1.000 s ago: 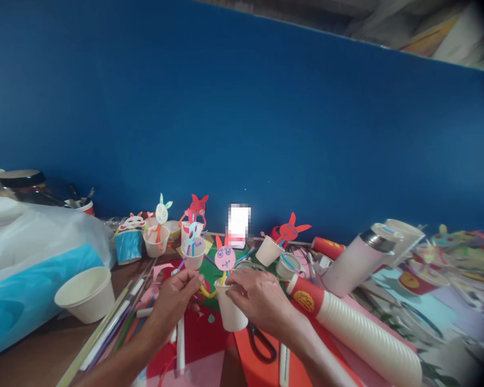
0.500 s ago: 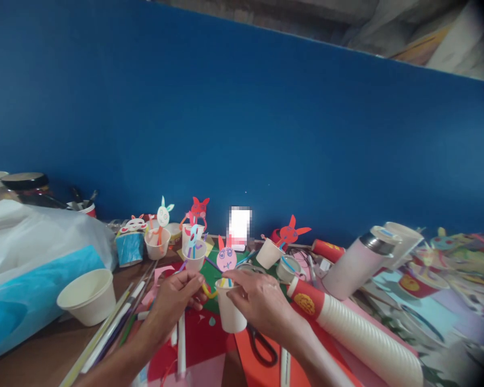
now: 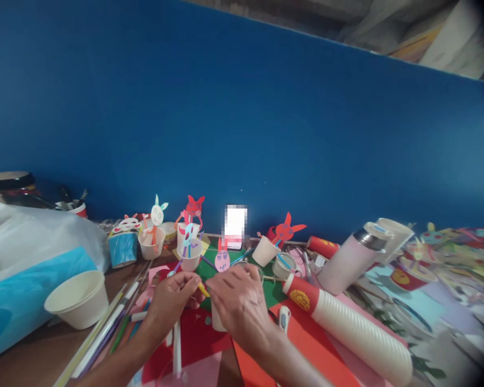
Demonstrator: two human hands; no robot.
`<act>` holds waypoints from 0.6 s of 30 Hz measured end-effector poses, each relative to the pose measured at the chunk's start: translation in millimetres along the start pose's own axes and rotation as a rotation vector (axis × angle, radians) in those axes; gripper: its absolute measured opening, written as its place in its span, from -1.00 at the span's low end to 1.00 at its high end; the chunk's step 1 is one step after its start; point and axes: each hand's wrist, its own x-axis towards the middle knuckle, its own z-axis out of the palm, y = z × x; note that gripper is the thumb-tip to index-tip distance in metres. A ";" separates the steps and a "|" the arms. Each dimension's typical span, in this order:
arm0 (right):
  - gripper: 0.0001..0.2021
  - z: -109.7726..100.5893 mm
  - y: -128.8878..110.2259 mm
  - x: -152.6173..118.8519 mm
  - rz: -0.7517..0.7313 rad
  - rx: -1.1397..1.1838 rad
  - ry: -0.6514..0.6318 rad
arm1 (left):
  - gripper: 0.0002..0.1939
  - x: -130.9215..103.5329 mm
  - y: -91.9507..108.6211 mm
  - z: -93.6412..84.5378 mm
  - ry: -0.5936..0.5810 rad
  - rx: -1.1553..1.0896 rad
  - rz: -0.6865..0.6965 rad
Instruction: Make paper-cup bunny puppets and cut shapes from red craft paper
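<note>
A small white paper cup (image 3: 216,318) stands upright on red craft paper on the counter, mostly hidden behind the right hand. A pink paper bunny face (image 3: 222,260) with drawn features and red ears rises above its rim. A bent yellow strip (image 3: 203,289) sticks out at its left side.

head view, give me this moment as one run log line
left hand: pinching yellow strip | right hand: over paper cup | pink bunny face above cup | table: craft clutter
</note>
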 end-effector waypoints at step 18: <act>-0.83 37.5 -0.4 -7.0 -0.106 -0.084 0.102 | -0.79 0.8 -5.8 -2.7 -0.064 -0.134 -0.075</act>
